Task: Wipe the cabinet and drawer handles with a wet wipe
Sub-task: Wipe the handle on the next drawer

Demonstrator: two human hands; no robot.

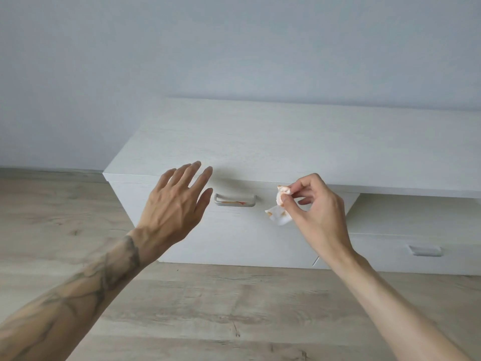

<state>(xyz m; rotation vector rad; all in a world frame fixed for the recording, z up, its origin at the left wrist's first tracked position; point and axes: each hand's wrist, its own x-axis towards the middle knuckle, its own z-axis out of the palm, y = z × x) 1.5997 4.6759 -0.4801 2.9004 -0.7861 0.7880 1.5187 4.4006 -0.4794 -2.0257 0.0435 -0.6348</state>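
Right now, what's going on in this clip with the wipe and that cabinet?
A person is cleaning the handles of a low white wood-grain cabinet. The right hand pinches a crumpled white wet wipe, already stained orange, just right of the silver bar handle, which shows a reddish smear. The left hand hovers open beside that handle, holding nothing. A second silver handle lower right is untouched.

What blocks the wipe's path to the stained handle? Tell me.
Nothing visible does. The right hand pinches the wet wipe just right of the stained handle, with only bare cabinet front between. The open left hand hovers on the handle's other side.
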